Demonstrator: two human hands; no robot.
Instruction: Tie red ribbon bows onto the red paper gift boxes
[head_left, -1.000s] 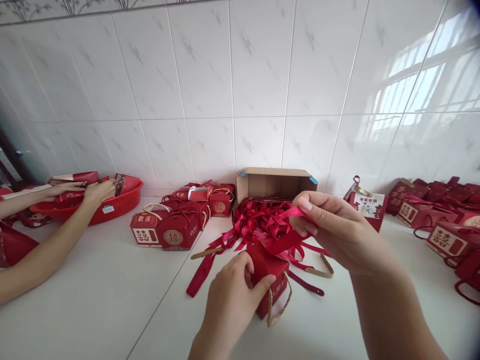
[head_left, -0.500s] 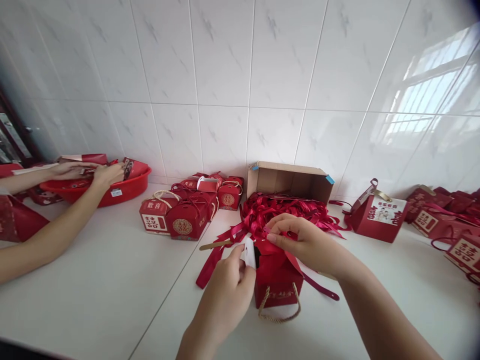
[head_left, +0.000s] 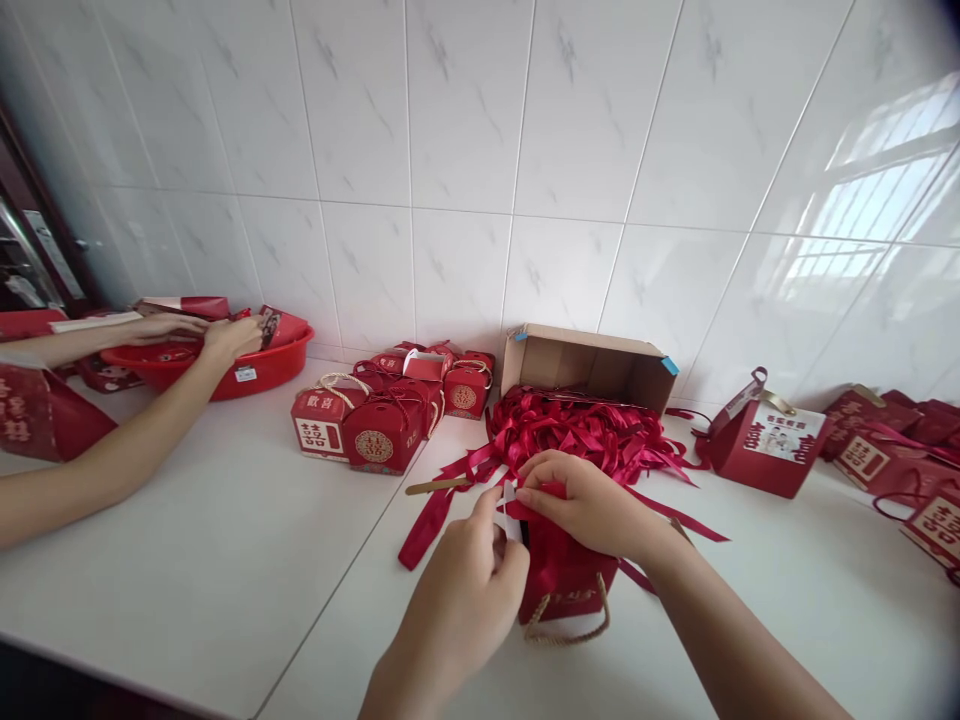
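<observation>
A red gift box [head_left: 566,592] with a gold rope handle [head_left: 570,636] stands in front of me on the white table. My left hand [head_left: 465,575] is closed, pinching a white tab [head_left: 513,518] at the box's top between thumb and forefinger. My right hand [head_left: 581,500] is closed on a red ribbon, its fingertips at the upper end of the tab. A length of red ribbon [head_left: 694,522] trails out to the right behind this hand. My fingers hide the ribbon's tip, so I cannot tell whether it passes through the tab.
Loose red ribbons [head_left: 585,430] spill from a cardboard box [head_left: 592,362] by the wall. Finished-looking red boxes [head_left: 382,435] stand left, another [head_left: 772,445] right, more at the far right. Another person's hands [head_left: 225,340] work over a red basin [head_left: 281,372].
My right hand has come down and left to the white tab, bringing the red ribbon. The tab now shows its narrow edge. The view has shifted slightly.
</observation>
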